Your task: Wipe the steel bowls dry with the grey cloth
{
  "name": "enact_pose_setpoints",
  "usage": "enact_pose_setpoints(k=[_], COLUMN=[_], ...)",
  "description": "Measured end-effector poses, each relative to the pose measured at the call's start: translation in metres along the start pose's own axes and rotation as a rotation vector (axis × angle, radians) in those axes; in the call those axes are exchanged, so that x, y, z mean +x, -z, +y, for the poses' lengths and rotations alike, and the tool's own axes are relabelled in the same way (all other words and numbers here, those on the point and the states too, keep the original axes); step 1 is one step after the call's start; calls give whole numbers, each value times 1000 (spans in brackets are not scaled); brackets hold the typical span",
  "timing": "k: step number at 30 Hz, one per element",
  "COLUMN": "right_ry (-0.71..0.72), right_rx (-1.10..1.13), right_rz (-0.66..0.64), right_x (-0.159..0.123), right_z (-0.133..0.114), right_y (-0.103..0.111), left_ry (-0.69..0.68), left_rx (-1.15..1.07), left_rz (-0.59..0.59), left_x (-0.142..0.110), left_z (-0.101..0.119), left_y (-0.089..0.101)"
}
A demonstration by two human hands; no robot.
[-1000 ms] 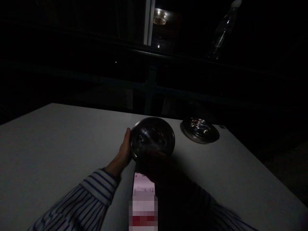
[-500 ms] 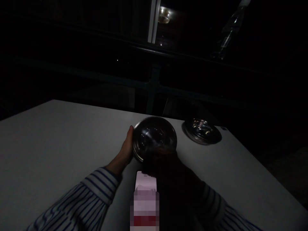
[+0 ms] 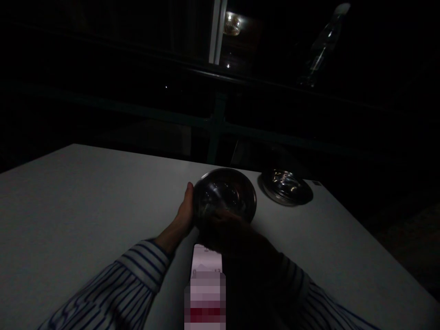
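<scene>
A shiny metal bowl is tipped up near the far edge of the white table. Along its left side, my left hand grips the rim, thumb pointing up. My right hand lies in deep shadow across the bowl's near part, with its fingers over the inner surface. Darkness and blur hide how those fingers are bent and whether they hold anything. Just below the bowl, a lit phone shows a pale screen, its lower part pixelated.
To the right, near the table's far corner, sits what looks like a stack of metal bowls. Beyond the table, a clear bottle stands tilted in view in the dark. A lit glass object shows beside a pale upright post.
My right hand has shifted left and slightly up across the bowl. The bowl and my left hand have moved slightly right, while the view itself has shifted a little.
</scene>
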State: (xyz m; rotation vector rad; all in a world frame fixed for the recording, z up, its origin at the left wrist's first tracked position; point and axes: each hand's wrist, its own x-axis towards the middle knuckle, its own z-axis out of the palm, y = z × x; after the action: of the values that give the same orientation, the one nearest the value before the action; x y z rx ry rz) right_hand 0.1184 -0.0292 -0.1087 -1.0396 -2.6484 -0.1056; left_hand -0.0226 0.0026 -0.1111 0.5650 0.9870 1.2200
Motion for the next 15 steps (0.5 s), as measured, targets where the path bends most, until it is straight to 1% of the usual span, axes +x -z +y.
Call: enact_pose_setpoints(k=[1,3,5,8,10,13,15], right_ry=[21,51,20,-40,-54,-44,-13], right_rx=[-11,-31,-18,10,3,-3,-28], right_rz=[-1,42,72,25,17,96,169], right_x=[4,9,6,-4,-5,1,0], right_z=[-3,-9,-8,-1,2,-4,-6], right_y=[2,3,2,-2,-4,-10,-13], left_ry=[16,40,31,5,20,47,30], left_rx=[-5,-3,9,22,33,23,3], left_rz=[-4,-22,-13,37,74,82,67], left_x=[0,0,1,4,4,3,1], left_z=[-1,-1,-2,-4,-5,-4,-3], left_y=[0,0,1,2,0,-2,-2])
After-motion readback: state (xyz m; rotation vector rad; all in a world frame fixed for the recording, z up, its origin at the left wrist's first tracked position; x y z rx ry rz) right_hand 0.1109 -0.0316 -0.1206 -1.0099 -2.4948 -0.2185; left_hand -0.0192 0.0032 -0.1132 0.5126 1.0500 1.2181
